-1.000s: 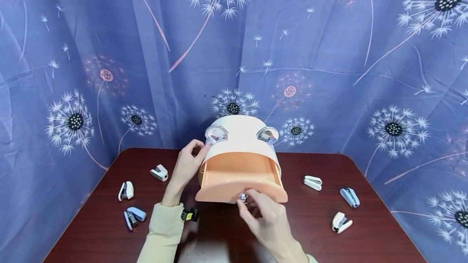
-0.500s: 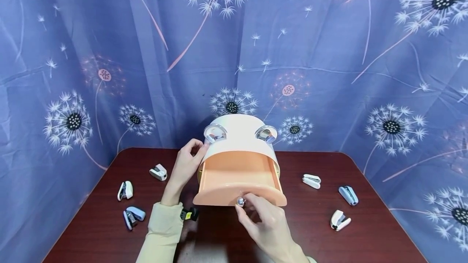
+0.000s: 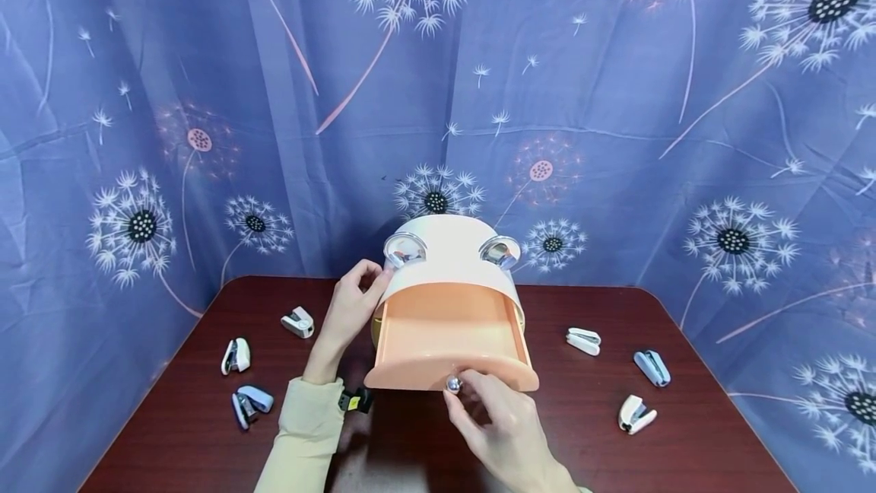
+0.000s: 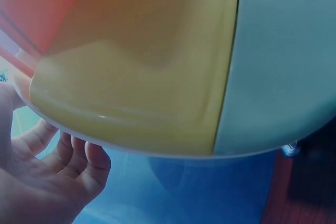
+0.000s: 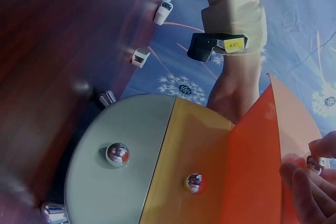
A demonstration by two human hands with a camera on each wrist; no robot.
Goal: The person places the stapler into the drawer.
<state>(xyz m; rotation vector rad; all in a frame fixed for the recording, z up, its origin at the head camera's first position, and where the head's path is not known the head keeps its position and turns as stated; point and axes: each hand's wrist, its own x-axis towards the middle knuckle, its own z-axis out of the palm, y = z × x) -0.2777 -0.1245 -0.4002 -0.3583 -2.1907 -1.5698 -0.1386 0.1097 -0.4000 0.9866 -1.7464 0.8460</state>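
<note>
A white rounded drawer box point(image 3: 448, 243) with two silver eye-like ornaments stands at the back middle of the table. Its peach top drawer point(image 3: 448, 322) is pulled out and holds nothing visible. My right hand point(image 3: 505, 418) pinches the round silver knob point(image 3: 453, 384) on that drawer's front between thumb and fingers. Against the left side of the box rests my left hand point(image 3: 350, 309), its fingers loosely bent and touching the casing point(image 4: 157, 154). Below the pulled drawer, a yellow drawer point(image 5: 184, 145) and a green drawer point(image 5: 123, 187) are closed, each with a silver knob.
Two whitish staplers point(image 3: 297, 322) point(image 3: 236, 357) and a blue stapler point(image 3: 252, 405) lie left of the box. On the right are two more white staplers point(image 3: 584, 341) point(image 3: 636, 415) and a blue stapler point(image 3: 652, 367). A dandelion-print curtain point(image 3: 328, 196) hangs behind the table point(image 3: 575, 432).
My right hand has drawn the top drawer a little farther out toward me by its knob. The left hand keeps its place against the box's side.
</note>
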